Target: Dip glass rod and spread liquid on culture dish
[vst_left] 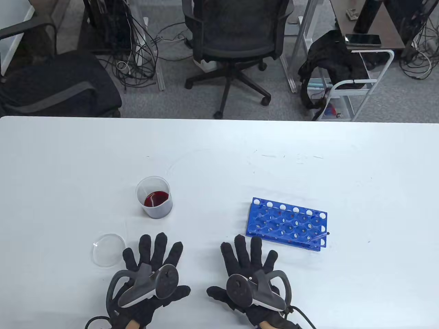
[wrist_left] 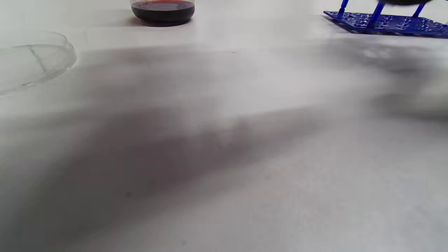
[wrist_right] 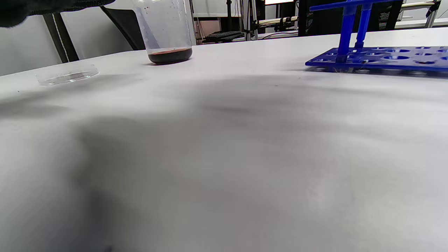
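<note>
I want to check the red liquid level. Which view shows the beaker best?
The table view: the whole beaker shows, red liquid inside. The left wrist view shows only its base; the right wrist view cuts off its top.

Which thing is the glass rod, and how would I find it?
Find the blue rack on the white table, just beyond the right hand. The glass rod lies slanted in its near right corner. It is thin and clear, unlike the holes around it.

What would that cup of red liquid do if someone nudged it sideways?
The beaker would probably slide rather than tip: only a shallow layer of red liquid sits at its bottom, keeping the weight low. The white table looks smooth, so little would stop it. A sharp shove might still slosh the liquid up its clear walls.
</note>
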A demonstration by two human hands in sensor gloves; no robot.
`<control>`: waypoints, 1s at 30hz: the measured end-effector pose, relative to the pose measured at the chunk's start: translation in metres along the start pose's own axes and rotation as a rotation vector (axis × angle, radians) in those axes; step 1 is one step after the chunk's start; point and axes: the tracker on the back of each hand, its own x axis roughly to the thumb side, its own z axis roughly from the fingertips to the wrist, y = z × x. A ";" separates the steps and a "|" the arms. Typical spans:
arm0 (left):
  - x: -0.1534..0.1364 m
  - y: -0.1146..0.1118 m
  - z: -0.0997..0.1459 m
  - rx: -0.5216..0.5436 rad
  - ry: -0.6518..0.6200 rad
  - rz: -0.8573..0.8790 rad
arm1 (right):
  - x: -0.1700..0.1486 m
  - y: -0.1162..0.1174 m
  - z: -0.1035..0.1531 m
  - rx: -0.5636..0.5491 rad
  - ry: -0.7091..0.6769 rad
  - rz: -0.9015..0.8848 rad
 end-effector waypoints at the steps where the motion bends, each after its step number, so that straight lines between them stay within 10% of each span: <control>1: 0.000 0.000 0.000 -0.001 0.000 -0.001 | 0.000 0.000 0.000 0.000 0.000 0.000; 30: 0.001 0.000 0.000 0.001 0.009 -0.005 | 0.001 0.000 0.001 -0.016 -0.009 0.000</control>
